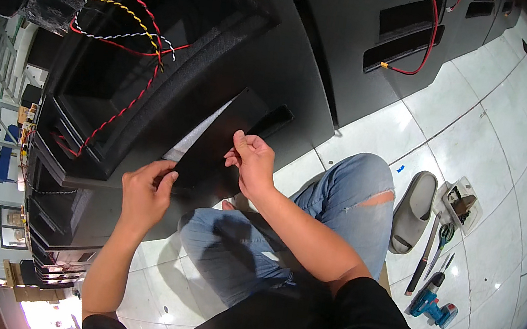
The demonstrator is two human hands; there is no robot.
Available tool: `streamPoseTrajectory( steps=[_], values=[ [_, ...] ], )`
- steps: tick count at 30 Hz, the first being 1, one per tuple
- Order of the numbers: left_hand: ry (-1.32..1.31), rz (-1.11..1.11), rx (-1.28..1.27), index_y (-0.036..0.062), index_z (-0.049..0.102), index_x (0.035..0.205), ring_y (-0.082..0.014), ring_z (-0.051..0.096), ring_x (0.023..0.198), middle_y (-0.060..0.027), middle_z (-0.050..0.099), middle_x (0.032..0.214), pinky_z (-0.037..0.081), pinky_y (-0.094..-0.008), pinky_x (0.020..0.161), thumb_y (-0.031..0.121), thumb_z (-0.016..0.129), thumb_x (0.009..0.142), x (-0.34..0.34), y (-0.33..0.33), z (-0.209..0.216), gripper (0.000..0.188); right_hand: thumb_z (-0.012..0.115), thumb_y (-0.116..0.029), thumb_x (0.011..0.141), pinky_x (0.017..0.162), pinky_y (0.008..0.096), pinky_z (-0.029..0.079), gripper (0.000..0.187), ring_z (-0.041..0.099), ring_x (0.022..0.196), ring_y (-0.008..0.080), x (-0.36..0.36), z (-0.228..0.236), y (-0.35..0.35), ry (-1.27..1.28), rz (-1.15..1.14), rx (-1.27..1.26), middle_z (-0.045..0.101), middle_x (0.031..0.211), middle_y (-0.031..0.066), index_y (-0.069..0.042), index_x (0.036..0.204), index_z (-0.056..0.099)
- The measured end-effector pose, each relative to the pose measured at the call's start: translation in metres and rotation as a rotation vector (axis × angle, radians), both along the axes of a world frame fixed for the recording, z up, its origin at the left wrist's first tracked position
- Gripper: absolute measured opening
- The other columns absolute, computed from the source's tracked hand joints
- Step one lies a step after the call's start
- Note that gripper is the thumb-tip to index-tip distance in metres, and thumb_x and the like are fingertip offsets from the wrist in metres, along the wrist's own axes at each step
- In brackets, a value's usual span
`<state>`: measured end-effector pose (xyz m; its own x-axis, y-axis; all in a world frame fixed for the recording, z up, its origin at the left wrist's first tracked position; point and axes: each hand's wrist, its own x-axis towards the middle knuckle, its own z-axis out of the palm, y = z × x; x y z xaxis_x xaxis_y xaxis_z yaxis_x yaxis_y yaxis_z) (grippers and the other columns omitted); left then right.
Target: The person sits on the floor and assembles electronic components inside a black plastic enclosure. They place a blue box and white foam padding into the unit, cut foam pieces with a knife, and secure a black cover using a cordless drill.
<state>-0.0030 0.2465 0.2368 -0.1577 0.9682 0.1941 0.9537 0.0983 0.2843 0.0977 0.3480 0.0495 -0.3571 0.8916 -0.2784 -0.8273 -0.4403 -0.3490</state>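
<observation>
A thin flat black panel [212, 148] stands tilted over an opening in the side of a large black cabinet [291, 55]. Pale grey material [205, 130] shows in the gap along the panel's left edge. My left hand [145, 192] pinches the panel's lower left corner between thumb and fingers. At its right side my right hand [253, 166] is closed, with thumb and curled fingertips against the panel edge. Just beyond that hand, a dark slot [272, 120] is cut into the cabinet. The hidden side of the panel cannot be seen.
Twisted red, yellow and white wires [155, 24] hang across the cabinet's open front. Another black cabinet [356, 17] with a red cable [434, 27] stands beyond. To my right on the tiles lie a grey slipper [413, 214], scissors [445, 234], a plastic tray [462, 204] and a blue drill [429, 306].
</observation>
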Motion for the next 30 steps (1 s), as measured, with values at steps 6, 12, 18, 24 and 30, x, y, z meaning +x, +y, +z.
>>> streamPoseTrajectory(
  steps=[6, 12, 18, 24, 30],
  values=[
    [0.142, -0.058, 0.042, 0.0014, 0.073, 0.103, -0.0245, 0.072, 0.073, -0.0135, 0.074, 0.091, 0.056, -0.0332, 0.067, 0.006, 0.077, 0.086, -0.001, 0.005, -0.003, 0.019, 0.078, -0.028, 0.095, 0.057, 0.0273, 0.051, 0.030, 0.065, 0.067, 0.0163, 0.001, -0.003, 0.001, 0.031, 0.018, -0.047, 0.061, 0.073, 0.0050, -0.004, 0.087, 0.061],
    [0.705, -0.300, 0.319, 0.0060, 0.067, 0.126, -0.0352, 0.060, 0.121, -0.0160, 0.062, 0.132, 0.050, -0.0439, 0.098, 0.016, 0.087, 0.073, 0.033, 0.043, 0.028, 0.057, 0.082, -0.027, 0.092, 0.056, 0.0264, 0.048, 0.031, 0.063, 0.064, 0.0169, -0.011, 0.003, 0.004, 0.099, -0.035, -0.114, 0.062, 0.071, 0.0058, -0.004, 0.086, 0.062],
    [0.692, -0.185, 0.232, 0.0136, 0.043, 0.154, -0.0368, 0.059, 0.124, -0.0184, 0.056, 0.140, 0.047, -0.0495, 0.102, 0.035, 0.096, 0.058, 0.064, 0.121, 0.023, 0.112, 0.085, -0.027, 0.089, 0.054, 0.0277, 0.045, 0.035, 0.061, 0.061, 0.0170, -0.016, 0.000, 0.003, 0.208, -0.053, -0.164, 0.062, 0.068, 0.0062, -0.007, 0.079, 0.058],
    [0.606, -0.051, 0.159, 0.0077, 0.040, 0.155, -0.0383, 0.061, 0.116, -0.0183, 0.059, 0.127, 0.050, -0.0481, 0.098, 0.039, 0.100, 0.050, 0.064, 0.147, 0.016, 0.125, 0.085, -0.028, 0.089, 0.054, 0.0277, 0.045, 0.037, 0.061, 0.061, 0.0170, -0.022, 0.004, -0.001, 0.246, -0.056, -0.190, 0.061, 0.064, 0.0054, -0.010, 0.075, 0.056],
    [0.641, -0.012, 0.170, 0.0046, 0.044, 0.150, -0.0384, 0.059, 0.119, -0.0180, 0.057, 0.125, 0.051, -0.0470, 0.099, 0.040, 0.100, 0.048, 0.065, 0.153, 0.012, 0.122, 0.085, -0.030, 0.089, 0.054, 0.0277, 0.045, 0.038, 0.060, 0.059, 0.0166, -0.016, -0.003, 0.007, 0.191, -0.063, -0.175, 0.061, 0.064, 0.0064, -0.009, 0.075, 0.057]
  ],
)
